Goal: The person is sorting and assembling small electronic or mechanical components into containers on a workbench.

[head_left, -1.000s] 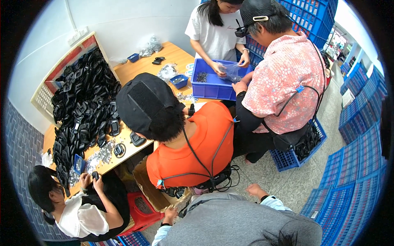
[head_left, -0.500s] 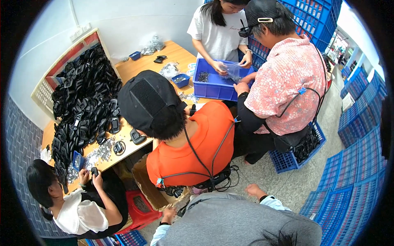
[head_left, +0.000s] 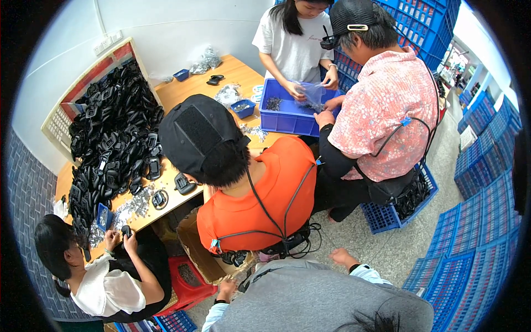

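Head view: little changed, so no handling progress visible. Your left hand [head_left: 227, 289] just beside cardboard box [head_left: 200, 250], near left; right hand [head_left: 343, 258] above floor [head_left: 357, 235]; cannot tell whether fingers grip.

The cardboard box [head_left: 194, 243] is tan; the surface [head_left: 235, 72] is honey-brown; the heaped parts [head_left: 113, 127] are black, the loose bits [head_left: 133, 207] silver; the tub [head_left: 287, 123] is violet-blue, the stool [head_left: 193, 293] red, the stacked crates [head_left: 451, 299] blue lattice. One shirt [head_left: 260, 193] is plain orange, another shirt [head_left: 387, 105] pink with pale flowers; a grey garment [head_left: 326, 296] meets light blue sleeves [head_left: 373, 274]; the floor [head_left: 359, 240] is speckled grey, the brickwork [head_left: 27, 193] slate blue.
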`<state>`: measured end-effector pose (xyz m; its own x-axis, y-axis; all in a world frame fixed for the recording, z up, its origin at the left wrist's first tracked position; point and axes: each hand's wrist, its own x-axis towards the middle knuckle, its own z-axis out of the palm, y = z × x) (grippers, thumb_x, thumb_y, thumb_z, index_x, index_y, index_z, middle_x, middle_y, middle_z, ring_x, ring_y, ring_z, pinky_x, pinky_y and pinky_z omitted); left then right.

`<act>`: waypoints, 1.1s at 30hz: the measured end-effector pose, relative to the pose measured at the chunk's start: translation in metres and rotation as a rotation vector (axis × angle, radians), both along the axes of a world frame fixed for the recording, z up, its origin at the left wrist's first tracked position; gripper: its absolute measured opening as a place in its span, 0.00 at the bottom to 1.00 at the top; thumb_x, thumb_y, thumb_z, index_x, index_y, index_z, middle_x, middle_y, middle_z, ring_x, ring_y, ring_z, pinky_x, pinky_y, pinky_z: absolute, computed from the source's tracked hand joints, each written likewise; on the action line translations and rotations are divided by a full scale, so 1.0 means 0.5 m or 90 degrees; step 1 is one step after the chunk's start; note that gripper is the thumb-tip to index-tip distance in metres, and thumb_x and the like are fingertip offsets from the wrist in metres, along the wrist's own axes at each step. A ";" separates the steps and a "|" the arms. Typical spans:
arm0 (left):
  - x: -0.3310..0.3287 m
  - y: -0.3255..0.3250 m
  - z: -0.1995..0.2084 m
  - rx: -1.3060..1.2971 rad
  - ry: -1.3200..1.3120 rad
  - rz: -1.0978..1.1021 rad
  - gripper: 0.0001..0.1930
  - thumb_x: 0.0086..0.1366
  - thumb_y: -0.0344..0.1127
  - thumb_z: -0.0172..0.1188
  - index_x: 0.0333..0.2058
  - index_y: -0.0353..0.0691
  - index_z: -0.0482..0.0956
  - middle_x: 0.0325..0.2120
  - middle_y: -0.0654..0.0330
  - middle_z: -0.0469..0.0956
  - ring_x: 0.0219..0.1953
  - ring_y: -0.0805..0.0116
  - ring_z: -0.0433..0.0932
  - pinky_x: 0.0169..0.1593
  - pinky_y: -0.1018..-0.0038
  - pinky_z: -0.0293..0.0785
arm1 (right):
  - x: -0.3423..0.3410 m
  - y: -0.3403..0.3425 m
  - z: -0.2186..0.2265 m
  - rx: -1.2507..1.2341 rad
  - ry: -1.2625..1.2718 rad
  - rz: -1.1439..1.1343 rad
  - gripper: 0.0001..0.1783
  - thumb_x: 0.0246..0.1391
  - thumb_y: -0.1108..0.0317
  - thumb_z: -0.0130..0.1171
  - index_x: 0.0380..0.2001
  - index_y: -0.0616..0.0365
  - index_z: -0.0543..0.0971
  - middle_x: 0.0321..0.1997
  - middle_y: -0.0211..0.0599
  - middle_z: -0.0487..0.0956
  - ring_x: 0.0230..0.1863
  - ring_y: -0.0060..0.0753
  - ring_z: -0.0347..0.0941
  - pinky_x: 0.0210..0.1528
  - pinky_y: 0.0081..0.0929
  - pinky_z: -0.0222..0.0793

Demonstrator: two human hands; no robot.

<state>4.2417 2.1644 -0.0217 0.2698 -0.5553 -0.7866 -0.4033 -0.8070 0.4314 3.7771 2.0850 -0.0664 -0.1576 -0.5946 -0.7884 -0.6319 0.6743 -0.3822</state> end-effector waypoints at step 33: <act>0.008 0.015 -0.008 -0.005 0.017 0.017 0.13 0.51 0.39 0.48 0.30 0.34 0.69 0.19 0.59 0.71 0.19 0.70 0.71 0.21 0.77 0.66 | 0.033 0.018 0.076 -0.018 0.025 0.035 0.18 0.34 0.59 0.55 0.28 0.61 0.72 0.24 0.34 0.73 0.20 0.27 0.70 0.25 0.23 0.65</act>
<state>4.2459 2.1721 -0.0260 0.2631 -0.5547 -0.7894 -0.3695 -0.8138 0.4486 3.7937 2.0940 -0.0284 -0.1544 -0.6247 -0.7654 -0.6827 0.6274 -0.3744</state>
